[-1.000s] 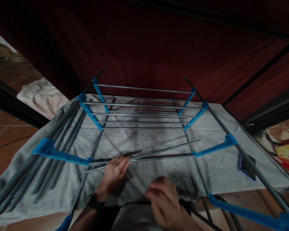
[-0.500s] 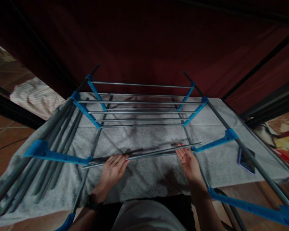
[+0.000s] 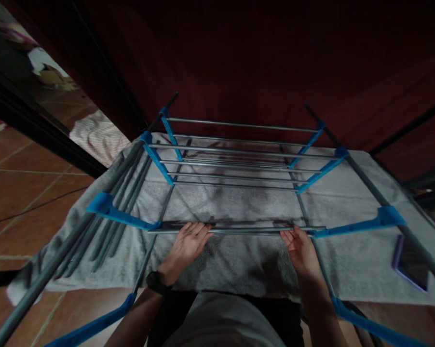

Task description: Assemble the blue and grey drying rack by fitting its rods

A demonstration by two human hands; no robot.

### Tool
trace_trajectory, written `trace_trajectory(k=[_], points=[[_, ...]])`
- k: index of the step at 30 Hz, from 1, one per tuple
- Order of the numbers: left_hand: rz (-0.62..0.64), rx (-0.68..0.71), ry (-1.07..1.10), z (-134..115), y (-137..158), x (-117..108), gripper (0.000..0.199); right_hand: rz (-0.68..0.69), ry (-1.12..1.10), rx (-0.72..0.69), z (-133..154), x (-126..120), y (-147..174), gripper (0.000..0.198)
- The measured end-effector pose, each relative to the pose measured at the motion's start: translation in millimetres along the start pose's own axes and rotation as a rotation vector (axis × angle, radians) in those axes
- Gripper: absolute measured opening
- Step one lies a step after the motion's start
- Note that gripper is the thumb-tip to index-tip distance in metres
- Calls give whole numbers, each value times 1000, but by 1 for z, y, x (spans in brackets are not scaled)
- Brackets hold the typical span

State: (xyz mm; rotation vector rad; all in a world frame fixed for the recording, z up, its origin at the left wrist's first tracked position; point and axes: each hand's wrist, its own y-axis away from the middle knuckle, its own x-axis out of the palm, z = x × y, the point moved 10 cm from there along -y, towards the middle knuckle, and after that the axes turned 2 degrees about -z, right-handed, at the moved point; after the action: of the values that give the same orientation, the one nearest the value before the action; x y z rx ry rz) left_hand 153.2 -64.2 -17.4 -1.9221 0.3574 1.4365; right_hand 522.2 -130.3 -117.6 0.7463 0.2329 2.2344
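Observation:
My left hand (image 3: pixel 190 241) is wrapped palm-down round a thin grey metal rod (image 3: pixel 250 229) near its left part. Toward the rod's right end, my right hand (image 3: pixel 299 248) holds it between thumb and fingers. A second rod runs just under it, almost in line, and I cannot fully tell the two apart. Both lie between a left blue bracket (image 3: pixel 125 217) and a right blue bracket (image 3: pixel 362 224) of a rack made of grey tubes. Farther back, several crossbars (image 3: pixel 235 150) span the rack between other blue brackets.
Several loose grey tubes (image 3: pixel 114 221) lie at the left on a grey blanket (image 3: pixel 232 205). A phone (image 3: pixel 411 262) rests at the right, beneath a long side tube (image 3: pixel 365 178). A dark red curtain (image 3: pixel 239 62) hangs behind. Striped cloth (image 3: pixel 98 135) lies on the tiled floor at the left.
The held rod has gone from slanting, right end raised, to nearly level along the lower rod. My right hand has closed round it. The view has swung left.

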Motion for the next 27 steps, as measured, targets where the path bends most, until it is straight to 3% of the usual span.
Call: trace_trajectory(k=[16, 22, 27], points=[[-134, 58, -31, -11, -13, -30, 25, 10, -19, -41, 23, 9, 8, 19], [-118, 65, -23, -10, -15, -29, 26, -1, -16, -81, 24, 9, 8, 20], [-196, 134, -57, -14, -6, -34, 24, -5, 1, -57, 18, 13, 9, 25]])
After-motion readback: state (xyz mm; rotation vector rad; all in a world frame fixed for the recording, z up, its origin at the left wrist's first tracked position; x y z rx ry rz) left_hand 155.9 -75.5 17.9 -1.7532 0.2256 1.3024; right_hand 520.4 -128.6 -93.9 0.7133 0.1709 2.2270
